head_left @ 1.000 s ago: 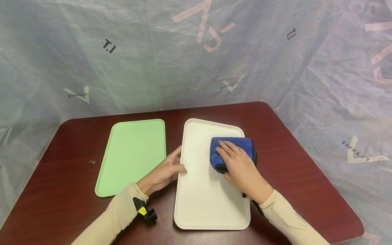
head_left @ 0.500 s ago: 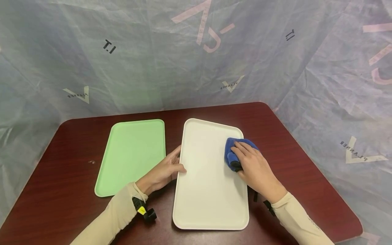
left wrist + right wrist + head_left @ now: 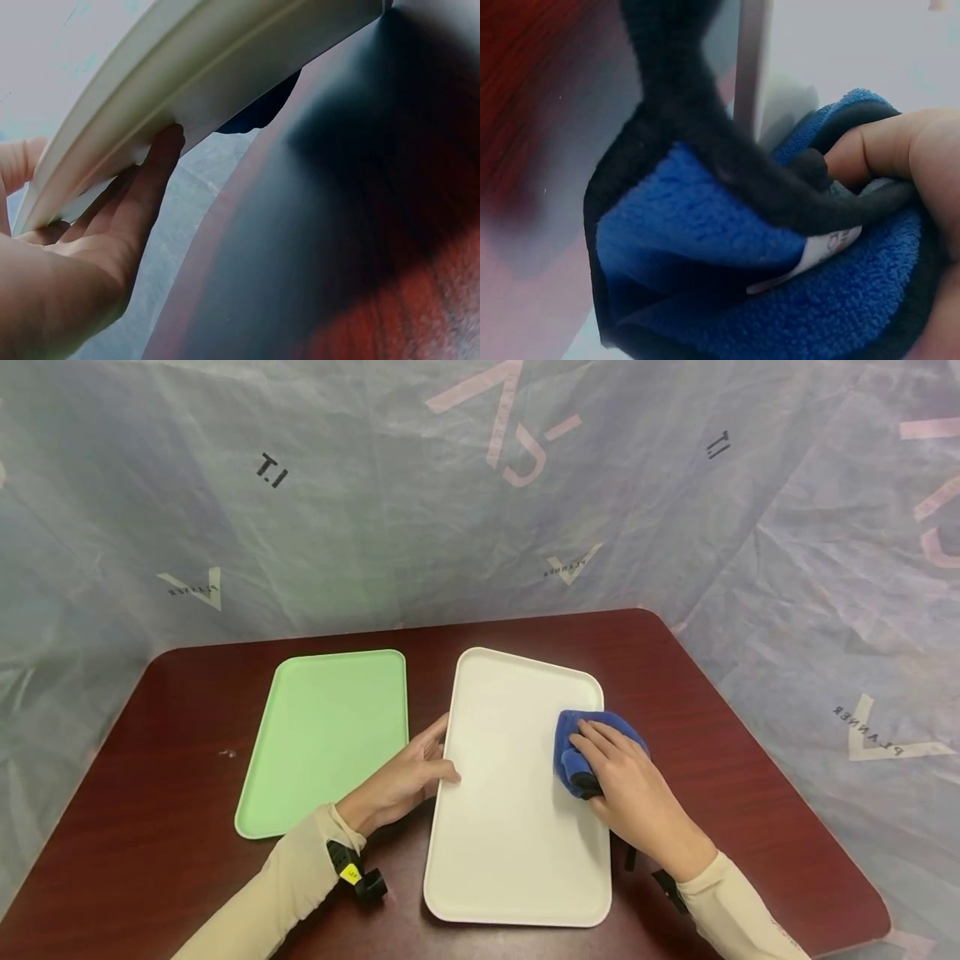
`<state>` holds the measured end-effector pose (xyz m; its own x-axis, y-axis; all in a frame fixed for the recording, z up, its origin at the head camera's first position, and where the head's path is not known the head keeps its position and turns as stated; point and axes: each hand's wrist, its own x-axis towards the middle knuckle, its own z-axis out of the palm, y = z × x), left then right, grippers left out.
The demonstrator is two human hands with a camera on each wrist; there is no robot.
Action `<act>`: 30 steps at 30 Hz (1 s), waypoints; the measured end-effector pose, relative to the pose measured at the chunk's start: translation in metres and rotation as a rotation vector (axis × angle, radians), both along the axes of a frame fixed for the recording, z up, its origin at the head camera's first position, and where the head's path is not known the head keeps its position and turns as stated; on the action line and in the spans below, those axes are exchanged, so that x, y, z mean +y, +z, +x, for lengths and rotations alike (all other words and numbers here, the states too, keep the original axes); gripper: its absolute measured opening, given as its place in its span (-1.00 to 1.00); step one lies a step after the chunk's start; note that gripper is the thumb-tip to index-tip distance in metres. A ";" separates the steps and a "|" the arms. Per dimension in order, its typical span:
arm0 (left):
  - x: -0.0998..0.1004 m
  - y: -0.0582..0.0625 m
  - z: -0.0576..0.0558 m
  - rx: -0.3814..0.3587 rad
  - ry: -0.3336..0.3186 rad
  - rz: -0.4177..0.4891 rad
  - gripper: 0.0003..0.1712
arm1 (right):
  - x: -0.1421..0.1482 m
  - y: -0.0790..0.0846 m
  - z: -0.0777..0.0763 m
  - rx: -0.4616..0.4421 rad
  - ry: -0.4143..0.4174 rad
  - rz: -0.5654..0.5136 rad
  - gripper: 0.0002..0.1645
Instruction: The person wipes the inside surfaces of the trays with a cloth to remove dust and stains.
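A white rectangular tray (image 3: 510, 827) is tilted up off the table in the head view. My left hand (image 3: 405, 781) grips its left edge, thumb on the top face and fingers underneath; the left wrist view shows those fingers (image 3: 146, 191) spread against the tray's underside. On the upper right part of the tray, my right hand (image 3: 637, 793) holds a folded blue cloth (image 3: 566, 747) with black edging, pressed to the surface and hanging over the right rim. In the right wrist view the cloth (image 3: 697, 217) is bunched in the fingers, with a white label inside.
A green tray (image 3: 322, 735) lies flat on the dark red table (image 3: 165, 760), left of the white one. Grey printed sheeting (image 3: 337, 527) hangs behind the table and along its right side. Each wrist wears a black strap with a camera.
My right hand has slid the cloth rightward across the white tray to its right rim, then slightly down toward me. The left hand keeps its grip, nearly still.
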<state>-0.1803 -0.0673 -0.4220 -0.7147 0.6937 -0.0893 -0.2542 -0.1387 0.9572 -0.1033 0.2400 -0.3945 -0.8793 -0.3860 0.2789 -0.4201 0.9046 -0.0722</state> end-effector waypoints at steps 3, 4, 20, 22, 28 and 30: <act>0.000 -0.002 0.001 -0.001 0.001 0.005 0.07 | -0.001 -0.001 -0.001 0.007 0.002 0.004 -0.21; 0.000 -0.002 0.001 -0.001 0.001 0.007 0.07 | -0.002 -0.001 -0.001 0.010 0.003 0.005 -0.21; 0.003 -0.003 0.000 -0.007 -0.014 0.024 0.08 | -0.033 0.006 -0.011 0.050 0.097 0.012 -0.15; 0.003 -0.002 0.000 -0.011 -0.015 0.027 0.07 | -0.039 0.008 -0.013 0.063 0.117 0.016 -0.13; 0.004 -0.001 0.002 -0.013 -0.023 0.034 0.05 | -0.060 0.015 -0.022 0.113 0.205 0.033 -0.10; 0.004 -0.002 0.002 -0.017 -0.021 0.036 0.05 | -0.067 0.018 -0.025 0.122 0.226 0.031 -0.10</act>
<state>-0.1781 -0.0635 -0.4237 -0.6987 0.7114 -0.0759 -0.2733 -0.1674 0.9473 -0.1281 0.1734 -0.3768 -0.7304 -0.5785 0.3631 -0.6154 0.7880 0.0177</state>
